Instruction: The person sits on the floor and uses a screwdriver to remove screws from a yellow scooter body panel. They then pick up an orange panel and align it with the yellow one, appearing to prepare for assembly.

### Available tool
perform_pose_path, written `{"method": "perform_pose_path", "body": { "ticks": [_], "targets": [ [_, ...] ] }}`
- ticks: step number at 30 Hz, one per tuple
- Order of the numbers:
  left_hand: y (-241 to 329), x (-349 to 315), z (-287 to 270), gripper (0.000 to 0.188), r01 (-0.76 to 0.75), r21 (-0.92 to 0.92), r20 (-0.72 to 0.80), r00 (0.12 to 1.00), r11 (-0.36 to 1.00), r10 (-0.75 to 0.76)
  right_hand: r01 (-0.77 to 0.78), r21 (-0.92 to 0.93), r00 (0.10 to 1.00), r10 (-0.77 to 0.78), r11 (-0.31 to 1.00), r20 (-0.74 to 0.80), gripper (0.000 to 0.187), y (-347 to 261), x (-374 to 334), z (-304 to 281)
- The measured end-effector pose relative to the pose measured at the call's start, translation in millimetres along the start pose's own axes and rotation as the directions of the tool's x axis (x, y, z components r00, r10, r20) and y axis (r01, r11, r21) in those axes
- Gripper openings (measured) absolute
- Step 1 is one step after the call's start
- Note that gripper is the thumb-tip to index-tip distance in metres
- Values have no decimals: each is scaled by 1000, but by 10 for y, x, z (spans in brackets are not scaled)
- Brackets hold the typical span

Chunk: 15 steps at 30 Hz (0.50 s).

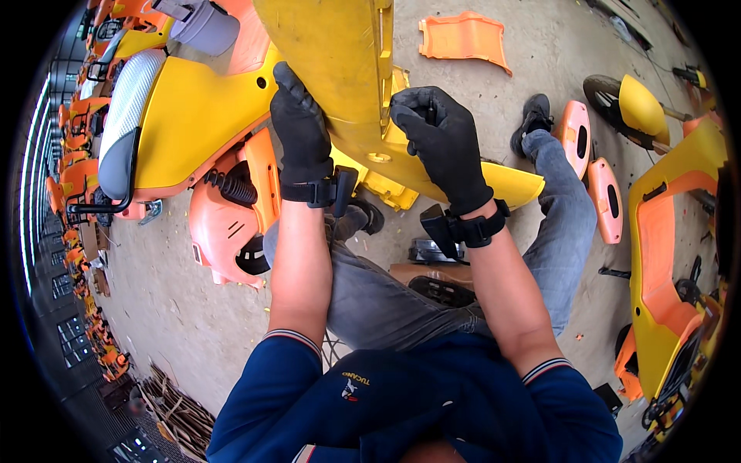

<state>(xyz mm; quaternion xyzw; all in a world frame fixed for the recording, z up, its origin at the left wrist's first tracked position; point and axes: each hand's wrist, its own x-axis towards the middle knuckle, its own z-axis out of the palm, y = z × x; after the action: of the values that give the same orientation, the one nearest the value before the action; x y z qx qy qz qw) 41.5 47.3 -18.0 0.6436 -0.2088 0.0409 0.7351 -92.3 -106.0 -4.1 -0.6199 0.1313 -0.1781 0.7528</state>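
Observation:
A large yellow plastic body panel [324, 54] stands up in front of me, its slotted edge strip [385, 69] on the right side. My left hand [299, 127], in a black glove, is closed on the panel's left edge. On the other side, my black-gloved right hand [441, 139] is curled with thumb and fingertips pinched together, close to the slotted edge. Whatever those fingers hold is too small and dark to make out. Lower down, a yellow curved part [509, 184] spreads to the right below my right hand, and another yellow piece [386, 189] lies behind the panel.
A yellow scooter body with a silver-grey seat [133, 100] stands at left, beside an orange shell [224, 231]. An orange panel [467, 42] and two orange oval pieces [575, 139] lie on the concrete floor. At right are a wheel [606, 100] and a yellow-orange scooter frame [652, 285].

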Motion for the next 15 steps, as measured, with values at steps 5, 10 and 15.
{"method": "perform_pose_path", "body": {
  "ticks": [5, 10, 15],
  "targets": [
    [35, -24, 50, 37, -21, -79, 32, 999, 997, 23, -9, -68, 999, 7, 998, -41, 15, -47, -10, 10],
    [-69, -14, -14, 35, 4, -177, 35, 999, 984, 3, 13, -117, 998, -19, 993, -53, 16, -26, -19, 10],
    [34, -37, 44, 31, -77, -67, 72, 994, 995, 81, 40, -142, 997, -49, 989, -62, 17, 9, -26, 22]
  ]
}}
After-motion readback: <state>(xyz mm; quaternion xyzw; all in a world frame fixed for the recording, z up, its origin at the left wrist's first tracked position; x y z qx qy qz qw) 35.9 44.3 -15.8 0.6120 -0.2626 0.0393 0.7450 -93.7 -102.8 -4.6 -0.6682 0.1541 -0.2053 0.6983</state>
